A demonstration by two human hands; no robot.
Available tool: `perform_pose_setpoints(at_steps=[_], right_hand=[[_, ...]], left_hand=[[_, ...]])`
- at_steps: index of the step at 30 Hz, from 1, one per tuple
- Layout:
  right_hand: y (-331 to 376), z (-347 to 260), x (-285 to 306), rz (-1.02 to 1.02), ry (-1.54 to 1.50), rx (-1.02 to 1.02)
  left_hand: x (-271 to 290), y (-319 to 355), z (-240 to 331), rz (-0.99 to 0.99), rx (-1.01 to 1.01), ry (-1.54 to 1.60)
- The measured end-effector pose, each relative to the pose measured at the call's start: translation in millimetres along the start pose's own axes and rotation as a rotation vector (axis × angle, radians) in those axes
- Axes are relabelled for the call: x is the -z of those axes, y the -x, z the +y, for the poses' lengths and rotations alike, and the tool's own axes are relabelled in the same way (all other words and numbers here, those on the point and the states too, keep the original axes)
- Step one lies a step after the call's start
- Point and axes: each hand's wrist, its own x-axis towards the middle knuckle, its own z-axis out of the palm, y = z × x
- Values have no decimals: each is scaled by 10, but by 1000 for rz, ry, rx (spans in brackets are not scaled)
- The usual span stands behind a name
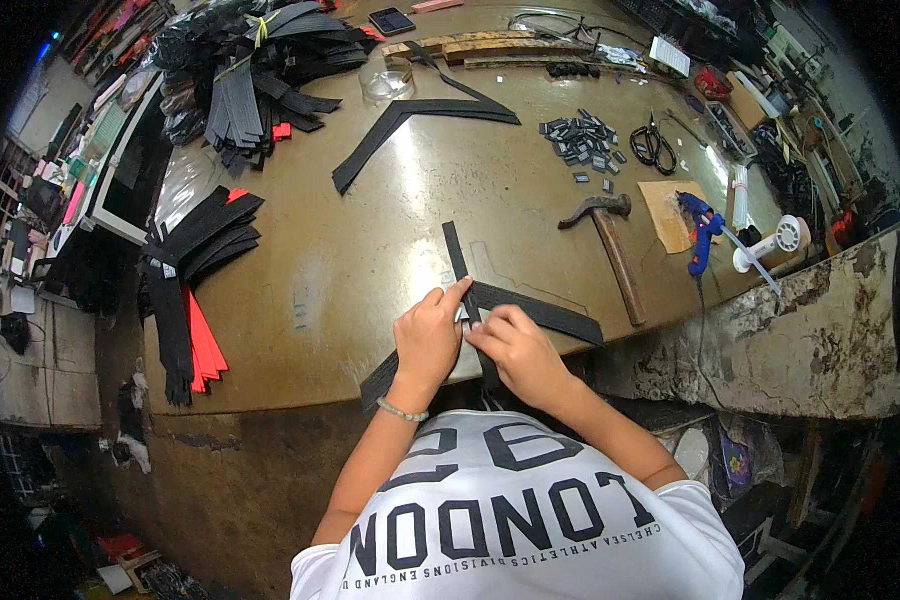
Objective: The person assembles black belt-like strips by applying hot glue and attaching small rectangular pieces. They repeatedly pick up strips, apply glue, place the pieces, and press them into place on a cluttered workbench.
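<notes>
At the table's near edge, a wide black webbing strap (540, 312) is bent into a V with its two ends spread left and right. A narrower black strap (452, 245) crosses it at the bend, one end pointing away from me. My left hand (428, 338) is closed on the straps at the crossing, its index finger pressed along them. Close beside it, my right hand (515, 352) has its fingers curled and pinched on the narrow strap just below the crossing. A small pale piece shows between the hands, mostly hidden by my fingers.
A hammer (610, 240) lies to the right, near a pile of small metal clips (580, 140), black scissors (653, 148) and a blue glue gun (703, 235) with its cord. Bundled black straps (215, 235) lie left. Another bent strap (410, 110) lies farther back.
</notes>
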Motion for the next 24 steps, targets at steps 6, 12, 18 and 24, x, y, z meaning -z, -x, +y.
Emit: perform_pose_setpoints(at_steps=[6,12,18,24], right_hand=[[372,-75,417,-357,-353,40],[872,1154,1252,890,137,-927],[1019,2271,1572,902,-97,-774],[267,1715,1461,650,-268,-742]], left_hand=[[22,-11,13,-10,-5,-20],[52,-65,32,-1,47,111],[163,76,46,160,101,127],[166,229,43,57,106,7]])
